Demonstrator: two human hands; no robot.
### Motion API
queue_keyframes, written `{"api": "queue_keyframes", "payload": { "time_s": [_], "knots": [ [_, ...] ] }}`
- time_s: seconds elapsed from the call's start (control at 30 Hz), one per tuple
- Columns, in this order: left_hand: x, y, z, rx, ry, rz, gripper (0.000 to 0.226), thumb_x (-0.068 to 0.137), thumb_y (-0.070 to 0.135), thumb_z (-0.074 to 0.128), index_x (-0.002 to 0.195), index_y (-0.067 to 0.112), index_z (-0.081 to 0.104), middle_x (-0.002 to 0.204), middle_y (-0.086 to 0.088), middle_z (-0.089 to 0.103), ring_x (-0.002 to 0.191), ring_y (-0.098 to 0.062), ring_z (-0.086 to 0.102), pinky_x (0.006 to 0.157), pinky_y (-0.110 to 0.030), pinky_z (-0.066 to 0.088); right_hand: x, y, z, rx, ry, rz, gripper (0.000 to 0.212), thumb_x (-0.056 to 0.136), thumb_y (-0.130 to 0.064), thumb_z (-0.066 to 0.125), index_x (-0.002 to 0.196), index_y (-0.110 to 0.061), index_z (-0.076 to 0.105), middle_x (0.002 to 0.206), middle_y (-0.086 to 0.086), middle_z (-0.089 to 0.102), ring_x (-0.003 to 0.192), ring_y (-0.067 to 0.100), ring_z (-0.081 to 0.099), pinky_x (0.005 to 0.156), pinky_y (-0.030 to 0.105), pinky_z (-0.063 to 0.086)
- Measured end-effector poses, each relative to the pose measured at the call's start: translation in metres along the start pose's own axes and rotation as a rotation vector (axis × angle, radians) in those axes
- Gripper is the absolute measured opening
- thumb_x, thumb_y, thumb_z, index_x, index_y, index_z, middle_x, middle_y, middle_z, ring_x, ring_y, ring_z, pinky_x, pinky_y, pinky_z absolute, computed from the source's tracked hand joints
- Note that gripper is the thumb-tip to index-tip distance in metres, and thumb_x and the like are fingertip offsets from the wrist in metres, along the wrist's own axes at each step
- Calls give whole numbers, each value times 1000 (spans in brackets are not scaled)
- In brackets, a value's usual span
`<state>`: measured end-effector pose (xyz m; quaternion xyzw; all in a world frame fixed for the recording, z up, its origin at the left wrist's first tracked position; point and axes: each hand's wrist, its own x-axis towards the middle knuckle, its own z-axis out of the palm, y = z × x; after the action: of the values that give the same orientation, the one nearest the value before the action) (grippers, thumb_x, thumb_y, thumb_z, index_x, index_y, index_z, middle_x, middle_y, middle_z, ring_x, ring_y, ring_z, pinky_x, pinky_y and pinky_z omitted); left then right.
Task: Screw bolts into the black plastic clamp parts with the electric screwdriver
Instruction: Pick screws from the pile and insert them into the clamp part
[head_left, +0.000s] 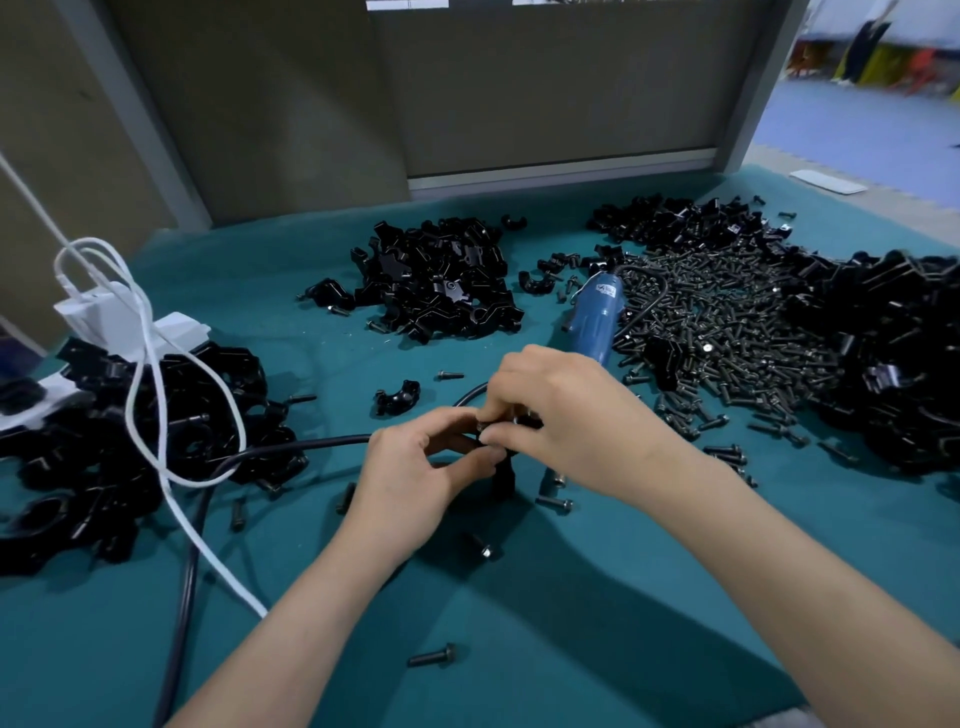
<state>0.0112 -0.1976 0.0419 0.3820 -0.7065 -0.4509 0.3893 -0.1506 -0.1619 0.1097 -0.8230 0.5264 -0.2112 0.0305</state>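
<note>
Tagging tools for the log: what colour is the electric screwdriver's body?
Blue; the electric screwdriver shows best in the head view.

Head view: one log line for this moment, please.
left hand: grips clamp part | right hand: pinches same part | electric screwdriver: lying unheld by bolt pile

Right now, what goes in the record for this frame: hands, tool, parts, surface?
left hand: grips clamp part
right hand: pinches the same clamp part from above
electric screwdriver: blue, lying unheld beyond the hands
bolts: loose heap right of the screwdriver
spare clamps: piles left, centre back, far right
surface: teal cloth
</note>
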Motion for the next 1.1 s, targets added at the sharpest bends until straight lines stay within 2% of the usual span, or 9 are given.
{"api": "queue_keyframes", "payload": {
  "time_s": [0.2,0.27,0.37,0.5,0.63,0.73,0.93,1.03,1.1],
  "knots": [
    [0,-2,0,37,82,8,34,74,16,82,86,46,72,81,18,72,82,-8,69,79,-35,59,-28,13,-12,159,225,246,9,80,-18,76,78,-18,68,67,-13,59,62,5,54,62,12,42],
    [2,-3,-2,1,128,-20,35,74,16,81,83,49,72,78,17,71,76,-10,71,77,-26,58,-49,13,2,134,145,387,13,78,-24,78,75,-24,65,64,-16,58,58,3,55,61,10,43],
    [2,-3,-2,-56,145,-41,43,76,11,80,80,53,71,72,17,70,68,-10,72,70,-17,55,-70,7,30,59,-8,506,14,84,-37,72,90,-25,65,76,-17,51,69,6,54,73,24,50],
    [0,-3,-1,-25,123,-34,38,75,14,80,82,50,71,79,12,73,70,-9,72,72,-17,56,-76,3,42,71,50,508,13,89,-31,67,94,-20,67,80,-13,47,69,7,48,73,19,44],
    [1,-2,-2,-5,128,-23,40,74,15,81,82,53,70,77,15,72,69,-8,72,73,-17,55,-80,-11,37,381,336,399,13,76,-10,80,81,-12,69,74,-8,63,71,9,58,66,16,48],
    [1,-3,-1,-3,127,-23,38,74,15,80,81,51,71,77,12,73,70,-10,73,75,-23,57,-79,-21,28,440,498,294,14,75,-9,80,82,-12,69,75,-10,66,70,9,62,66,18,52],
    [0,-2,-1,-7,134,-17,33,74,10,80,85,39,70,75,17,72,67,3,68,68,-7,49,-74,-33,19,502,596,217,8,74,-6,72,79,-11,67,72,-5,65,66,9,63,65,19,54],
    [1,-4,-1,-16,130,-33,31,75,10,80,87,38,71,79,13,74,72,-5,71,77,-22,58,-72,-33,18,879,549,366,15,76,-4,69,75,-18,66,74,-1,67,67,10,64,67,25,57],
    [1,-5,-1,-11,126,-28,30,75,11,80,87,38,72,81,11,74,75,-8,72,79,-30,60,-70,-27,18,951,545,421,24,80,5,69,79,-19,70,76,1,69,67,12,64,66,24,56]
  ]
}}
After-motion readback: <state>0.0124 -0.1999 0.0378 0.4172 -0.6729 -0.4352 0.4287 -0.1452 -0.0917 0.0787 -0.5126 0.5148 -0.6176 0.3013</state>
